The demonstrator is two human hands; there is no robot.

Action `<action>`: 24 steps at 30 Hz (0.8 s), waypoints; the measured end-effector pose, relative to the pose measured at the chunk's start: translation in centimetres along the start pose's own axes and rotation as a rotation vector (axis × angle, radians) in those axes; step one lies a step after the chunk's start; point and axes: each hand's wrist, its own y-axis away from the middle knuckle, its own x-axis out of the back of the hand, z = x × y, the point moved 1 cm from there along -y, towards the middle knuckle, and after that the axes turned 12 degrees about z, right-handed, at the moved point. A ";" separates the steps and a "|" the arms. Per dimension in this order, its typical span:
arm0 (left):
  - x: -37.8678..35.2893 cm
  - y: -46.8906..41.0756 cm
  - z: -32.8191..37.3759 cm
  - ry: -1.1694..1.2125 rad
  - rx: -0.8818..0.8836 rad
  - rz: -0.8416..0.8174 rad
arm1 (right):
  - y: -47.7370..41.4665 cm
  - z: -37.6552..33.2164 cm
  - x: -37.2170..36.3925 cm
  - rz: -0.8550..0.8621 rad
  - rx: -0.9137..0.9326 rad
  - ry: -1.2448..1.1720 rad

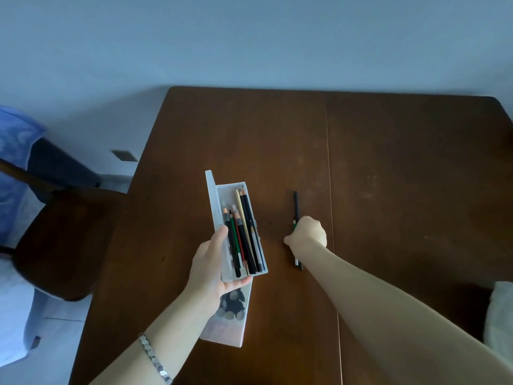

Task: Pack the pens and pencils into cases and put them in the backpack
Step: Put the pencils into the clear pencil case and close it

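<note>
Left hand [212,266]: fingers curled round open case [226,194] of pencils [244,234] | right hand [309,233], 3 o'clock of case: fingers gripping pens [296,204] on table [388,162].

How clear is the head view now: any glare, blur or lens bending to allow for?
Head view: dim bluish light, no glare; table edges bow from the wide lens; pencils in the case look fairly sharp; the right hand covers the middle of the pens.

Brown wooden table [388,162] against pale wall [249,37], dark wooden chair [63,240] off its left edge, blue cloth [14,151] behind chair.
</note>
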 end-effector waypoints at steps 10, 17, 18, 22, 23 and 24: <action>-0.7 3.2 -2.2 -0.161 -0.033 -0.037 | 1.2 4.8 3.7 -0.114 -0.044 -0.473; -2.9 7.2 -4.2 -0.251 0.001 -0.097 | 6.8 6.2 10.0 -0.302 0.126 -0.744; -3.3 7.7 -4.5 -0.268 -0.016 -0.117 | 7.3 6.5 10.2 -0.304 0.163 -0.671; -4.5 10.0 -5.6 -0.271 -0.017 -0.186 | 9.0 8.1 10.2 -0.276 0.255 -0.452; -4.6 10.5 -5.8 -0.261 -0.007 -0.181 | 9.3 8.5 10.2 -0.261 0.258 -0.426; -4.8 11.0 -6.1 -0.251 0.001 -0.179 | 9.7 9.1 10.4 -0.237 0.265 -0.408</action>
